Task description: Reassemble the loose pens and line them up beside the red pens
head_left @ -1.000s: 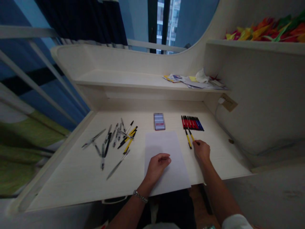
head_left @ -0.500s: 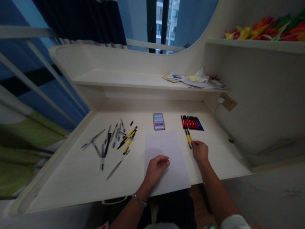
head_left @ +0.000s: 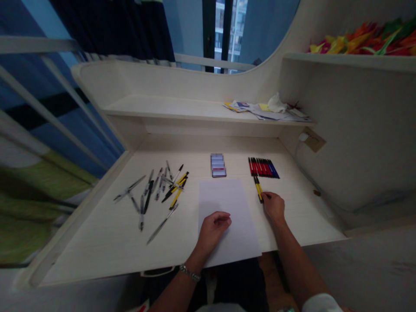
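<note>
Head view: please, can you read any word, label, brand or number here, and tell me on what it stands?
Nothing can be read: marks on the tan tag, the printed papers, the pixelated rectangular item and the yellow-barrelled pens are too small or blurred.

The flat rectangular object (head_left: 218,165) beyond the paper is blurred past identifying. The tan wall tag (head_left: 312,139) has writing too small to read. The folded paper shapes (head_left: 360,45) run off the right edge. The right hand (head_left: 273,207) partly hides the yellow pens (head_left: 258,188), so any grip cannot be told.
</note>
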`<state>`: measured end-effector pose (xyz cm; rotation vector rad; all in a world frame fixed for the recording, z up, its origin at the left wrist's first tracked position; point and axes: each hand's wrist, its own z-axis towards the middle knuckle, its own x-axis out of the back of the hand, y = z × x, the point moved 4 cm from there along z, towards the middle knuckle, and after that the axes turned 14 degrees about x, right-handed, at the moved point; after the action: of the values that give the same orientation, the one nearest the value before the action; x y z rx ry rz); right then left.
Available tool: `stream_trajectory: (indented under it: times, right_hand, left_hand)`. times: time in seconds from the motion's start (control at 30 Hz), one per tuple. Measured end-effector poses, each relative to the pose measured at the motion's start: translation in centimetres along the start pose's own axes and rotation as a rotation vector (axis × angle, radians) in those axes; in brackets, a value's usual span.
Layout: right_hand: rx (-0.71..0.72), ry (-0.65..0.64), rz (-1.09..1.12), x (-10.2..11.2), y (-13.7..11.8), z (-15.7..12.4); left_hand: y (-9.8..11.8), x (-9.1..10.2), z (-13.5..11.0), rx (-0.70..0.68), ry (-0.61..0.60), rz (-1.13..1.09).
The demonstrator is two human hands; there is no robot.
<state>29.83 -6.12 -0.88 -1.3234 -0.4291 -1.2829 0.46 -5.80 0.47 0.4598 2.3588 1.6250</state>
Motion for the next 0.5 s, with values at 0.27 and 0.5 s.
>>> stream_trajectory:
  times: [0.27,0.5]
  right_hand:
    - [0.014,0.100,0.006,1.3,-1.8,-0.7]
    - [0.447,-0.121,0.137,-2.2,-9.4,-4.3]
  left_hand:
    - [0.6,3.6,-0.8,-0.055,0.150,0.204]
    - [3.3,14.0,0.7,-0.034,0.651,0.683]
